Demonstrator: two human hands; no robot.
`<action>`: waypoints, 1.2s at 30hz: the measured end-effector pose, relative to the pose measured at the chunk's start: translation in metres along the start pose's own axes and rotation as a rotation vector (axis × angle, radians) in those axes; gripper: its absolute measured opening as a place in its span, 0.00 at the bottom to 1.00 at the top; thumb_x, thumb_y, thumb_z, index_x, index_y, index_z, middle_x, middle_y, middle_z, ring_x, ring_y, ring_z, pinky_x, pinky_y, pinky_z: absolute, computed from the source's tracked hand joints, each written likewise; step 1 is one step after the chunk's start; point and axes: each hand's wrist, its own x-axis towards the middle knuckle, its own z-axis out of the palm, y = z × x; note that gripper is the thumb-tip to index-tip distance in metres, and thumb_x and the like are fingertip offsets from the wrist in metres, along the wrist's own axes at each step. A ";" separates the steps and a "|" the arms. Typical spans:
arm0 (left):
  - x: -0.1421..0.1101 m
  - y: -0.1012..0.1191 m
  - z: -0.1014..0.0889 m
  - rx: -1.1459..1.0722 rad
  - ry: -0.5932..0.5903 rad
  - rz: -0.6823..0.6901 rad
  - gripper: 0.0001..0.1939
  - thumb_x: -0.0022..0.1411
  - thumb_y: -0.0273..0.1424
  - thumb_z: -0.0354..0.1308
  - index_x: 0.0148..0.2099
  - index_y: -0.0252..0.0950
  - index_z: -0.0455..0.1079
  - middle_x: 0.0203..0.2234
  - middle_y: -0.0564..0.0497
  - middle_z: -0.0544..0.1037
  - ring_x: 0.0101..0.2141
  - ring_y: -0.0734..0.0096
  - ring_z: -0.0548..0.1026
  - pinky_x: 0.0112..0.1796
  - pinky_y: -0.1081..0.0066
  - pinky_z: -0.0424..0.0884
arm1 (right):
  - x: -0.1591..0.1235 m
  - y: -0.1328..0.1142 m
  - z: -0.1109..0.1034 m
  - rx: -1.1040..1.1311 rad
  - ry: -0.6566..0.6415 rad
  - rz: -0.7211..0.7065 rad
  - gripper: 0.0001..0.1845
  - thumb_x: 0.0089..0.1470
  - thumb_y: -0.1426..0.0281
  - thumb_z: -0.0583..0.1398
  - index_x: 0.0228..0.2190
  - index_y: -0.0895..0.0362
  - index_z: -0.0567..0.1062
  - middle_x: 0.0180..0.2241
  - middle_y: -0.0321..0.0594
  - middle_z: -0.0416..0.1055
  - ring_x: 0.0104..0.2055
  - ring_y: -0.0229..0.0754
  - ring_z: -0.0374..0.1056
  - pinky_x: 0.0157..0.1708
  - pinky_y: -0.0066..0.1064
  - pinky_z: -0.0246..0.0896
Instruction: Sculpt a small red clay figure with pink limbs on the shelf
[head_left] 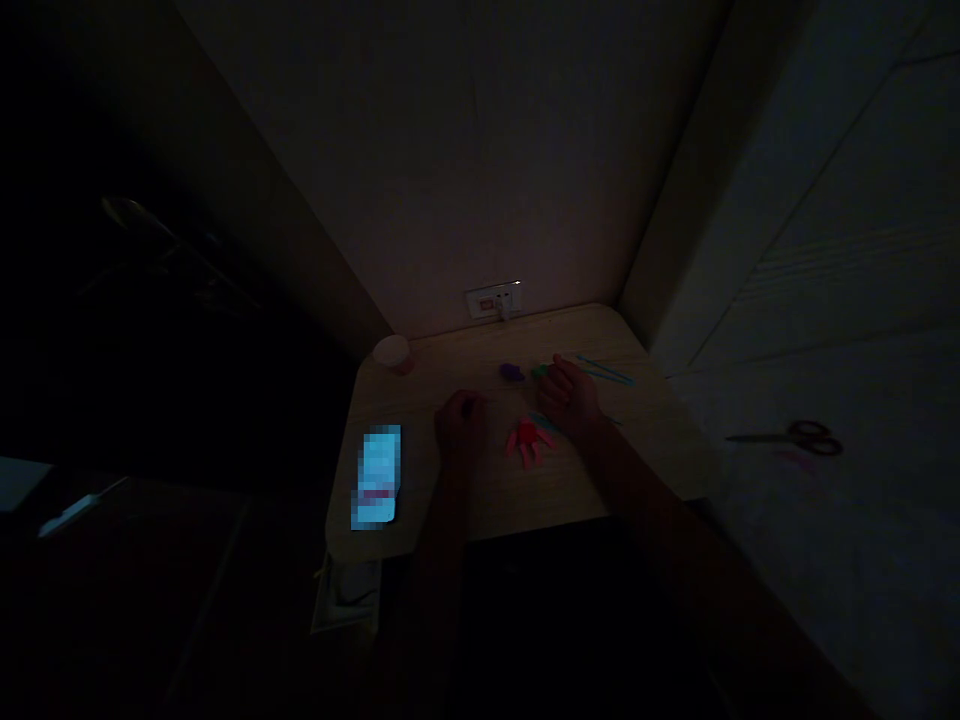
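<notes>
The scene is very dark. On a small wooden table lies a pink and red modelling-clay figure with limbs spread out. Just left of it rests my left hand, fingers curled closed; anything inside is hidden. My right hand is above and right of the figure, its fingers also curled in. A green lump shows at its fingers' left edge; whether they touch it I cannot tell. Between the hands, farther back, sits a purple lump. Thin blue-green sticks lie behind and beside my right hand.
A lit phone lies at the table's left. A pale cup stands in the back left corner. A wall socket holds a plug. Red-handled scissors lie on a pale surface to the right, beside a pink scrap.
</notes>
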 end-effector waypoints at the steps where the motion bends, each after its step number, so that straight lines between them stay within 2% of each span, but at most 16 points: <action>1: 0.000 0.000 0.000 0.000 -0.003 -0.003 0.08 0.63 0.34 0.57 0.35 0.37 0.75 0.30 0.53 0.80 0.34 0.67 0.77 0.39 0.71 0.69 | 0.000 0.000 0.000 0.001 -0.001 0.003 0.35 0.61 0.58 0.63 0.13 0.53 0.50 0.11 0.27 0.47 0.13 0.33 0.39 0.10 0.24 0.42; 4: 0.000 0.002 0.000 0.001 0.005 -0.008 0.08 0.63 0.34 0.57 0.35 0.37 0.75 0.30 0.53 0.80 0.35 0.66 0.77 0.39 0.71 0.69 | 0.000 0.000 0.001 0.000 0.025 0.012 0.34 0.63 0.58 0.61 0.14 0.52 0.50 0.11 0.26 0.47 0.13 0.33 0.40 0.11 0.25 0.43; 9: -0.001 0.003 0.000 0.014 0.006 0.003 0.08 0.63 0.34 0.57 0.35 0.38 0.74 0.30 0.53 0.80 0.34 0.67 0.76 0.39 0.71 0.69 | 0.001 0.001 0.000 -0.006 -0.003 -0.005 0.35 0.60 0.58 0.64 0.14 0.53 0.49 0.11 0.26 0.45 0.13 0.33 0.39 0.10 0.24 0.41; 13: -0.001 0.003 -0.001 0.005 -0.001 -0.005 0.07 0.62 0.34 0.57 0.35 0.38 0.74 0.30 0.53 0.80 0.34 0.67 0.76 0.39 0.71 0.69 | 0.002 0.002 0.000 -0.008 0.010 -0.030 0.30 0.61 0.60 0.63 0.16 0.52 0.54 0.13 0.26 0.48 0.14 0.33 0.41 0.11 0.24 0.42; 17: -0.001 0.004 -0.001 0.010 0.000 -0.011 0.07 0.62 0.34 0.57 0.34 0.38 0.73 0.30 0.53 0.79 0.34 0.66 0.76 0.38 0.71 0.69 | 0.002 0.002 0.005 -0.026 0.050 -0.081 0.19 0.61 0.62 0.62 0.22 0.53 0.63 0.16 0.28 0.55 0.17 0.34 0.51 0.16 0.24 0.51; 21: -0.001 0.005 -0.001 0.004 -0.004 -0.009 0.07 0.62 0.34 0.56 0.34 0.38 0.74 0.30 0.53 0.79 0.35 0.66 0.76 0.40 0.70 0.69 | 0.001 0.002 0.013 -0.001 0.114 -0.149 0.03 0.55 0.68 0.62 0.31 0.53 0.72 0.24 0.33 0.68 0.27 0.38 0.65 0.27 0.28 0.64; 24: -0.001 0.004 -0.001 -0.016 -0.002 -0.010 0.08 0.62 0.34 0.56 0.35 0.38 0.74 0.31 0.53 0.80 0.36 0.66 0.76 0.41 0.70 0.69 | 0.002 0.005 0.017 0.022 0.162 -0.158 0.03 0.53 0.71 0.62 0.33 0.53 0.74 0.30 0.36 0.74 0.33 0.40 0.71 0.34 0.33 0.70; 26: -0.001 0.004 -0.001 -0.015 -0.005 -0.019 0.08 0.62 0.34 0.57 0.35 0.38 0.75 0.31 0.53 0.80 0.35 0.66 0.76 0.40 0.70 0.69 | 0.004 0.007 0.017 0.024 0.190 -0.166 0.03 0.54 0.72 0.63 0.33 0.53 0.74 0.32 0.37 0.77 0.35 0.41 0.72 0.36 0.33 0.72; 28: -0.001 0.004 -0.001 -0.004 -0.006 -0.023 0.08 0.63 0.35 0.57 0.35 0.38 0.75 0.30 0.53 0.79 0.35 0.66 0.76 0.39 0.71 0.69 | 0.005 0.008 0.015 0.015 0.222 -0.192 0.04 0.55 0.72 0.65 0.32 0.53 0.74 0.33 0.36 0.78 0.34 0.39 0.73 0.35 0.30 0.72; 31: -0.002 0.006 -0.002 0.007 -0.003 -0.027 0.08 0.63 0.35 0.57 0.35 0.38 0.75 0.31 0.53 0.80 0.35 0.67 0.77 0.39 0.71 0.70 | 0.006 0.007 0.011 0.018 0.265 -0.203 0.04 0.57 0.71 0.66 0.33 0.54 0.75 0.29 0.33 0.76 0.28 0.33 0.70 0.26 0.22 0.68; 34: -0.002 0.007 -0.002 0.015 0.000 -0.037 0.07 0.63 0.34 0.58 0.35 0.38 0.74 0.31 0.53 0.80 0.35 0.66 0.77 0.39 0.71 0.70 | 0.005 0.002 0.006 0.064 0.254 -0.134 0.05 0.59 0.68 0.66 0.35 0.56 0.76 0.23 0.30 0.72 0.20 0.31 0.63 0.18 0.19 0.62; 36: -0.002 0.008 -0.002 0.017 0.000 -0.034 0.07 0.63 0.34 0.57 0.35 0.38 0.74 0.30 0.53 0.80 0.34 0.66 0.76 0.39 0.70 0.70 | 0.004 0.000 0.005 0.087 0.257 -0.098 0.04 0.58 0.69 0.66 0.34 0.56 0.76 0.23 0.31 0.72 0.21 0.31 0.65 0.19 0.20 0.64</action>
